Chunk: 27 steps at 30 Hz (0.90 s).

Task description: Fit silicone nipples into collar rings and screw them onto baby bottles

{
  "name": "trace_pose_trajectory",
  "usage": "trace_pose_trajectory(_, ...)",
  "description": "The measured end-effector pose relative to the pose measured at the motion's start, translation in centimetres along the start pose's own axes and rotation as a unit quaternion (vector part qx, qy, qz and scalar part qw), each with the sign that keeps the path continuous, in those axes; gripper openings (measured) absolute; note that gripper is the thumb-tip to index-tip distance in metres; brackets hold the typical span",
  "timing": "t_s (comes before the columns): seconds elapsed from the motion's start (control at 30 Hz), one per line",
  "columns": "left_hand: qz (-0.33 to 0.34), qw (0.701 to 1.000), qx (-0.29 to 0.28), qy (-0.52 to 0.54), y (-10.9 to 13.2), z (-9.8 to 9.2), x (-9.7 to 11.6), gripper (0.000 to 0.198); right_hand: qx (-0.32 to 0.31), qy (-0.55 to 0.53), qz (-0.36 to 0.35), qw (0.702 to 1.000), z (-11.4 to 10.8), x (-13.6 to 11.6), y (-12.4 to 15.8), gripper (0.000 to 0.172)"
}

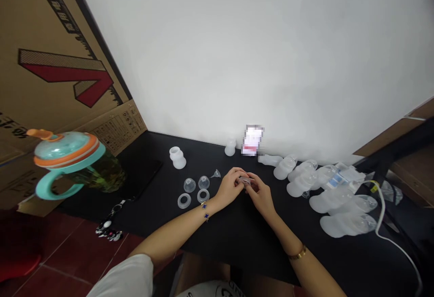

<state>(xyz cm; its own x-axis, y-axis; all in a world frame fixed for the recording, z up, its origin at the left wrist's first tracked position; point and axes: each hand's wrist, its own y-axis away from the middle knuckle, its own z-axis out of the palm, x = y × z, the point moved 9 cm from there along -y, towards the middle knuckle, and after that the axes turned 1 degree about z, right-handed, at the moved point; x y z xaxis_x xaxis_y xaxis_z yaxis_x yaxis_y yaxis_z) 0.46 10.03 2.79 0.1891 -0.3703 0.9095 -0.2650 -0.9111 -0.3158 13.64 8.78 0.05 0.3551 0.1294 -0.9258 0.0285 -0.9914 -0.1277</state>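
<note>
Over the middle of the black table, my left hand (233, 184) and my right hand (259, 193) meet, fingers closed around a small translucent ring-like bottle part (244, 180). The fingers cover most of it, so its exact shape is hidden. Left of my left hand lie two clear domed bottle caps (204, 182), with two whitish collar rings (184, 200) nearer me. A clear silicone nipple (216, 173) rests beside the caps. Behind them stands a white open bottle body (178, 157), and another small white bottle body (230, 147) is by the wall.
Several capped white bottles (347, 224) lie on the right, along with a white cable (383, 206). A lit phone (252, 141) leans on the wall. At the left are a large turquoise-lidded jug (71, 161), a dark tablet-like slab (145, 177), a keychain (108, 229) and a cardboard box (50, 89).
</note>
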Motion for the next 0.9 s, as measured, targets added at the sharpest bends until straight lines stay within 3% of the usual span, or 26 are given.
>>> trace_pose_trajectory(0.33,0.063,0.994,-0.037,-0.087,0.3,0.4,0.6,0.033,0.008,0.010,0.012,1.000,-0.5,0.0,-0.1,0.038)
trace_pose_trajectory(0.6,0.108,0.984,-0.026,-0.139,0.5,0.3,1.1,0.041,-0.002,-0.001,0.015,1.000,-0.4,-0.9,0.2,0.039)
trace_pose_trajectory(0.9,0.131,0.983,-0.004,-0.132,0.4,-0.2,1.6,0.030,-0.034,-0.023,0.009,0.999,1.0,0.0,0.4,0.053)
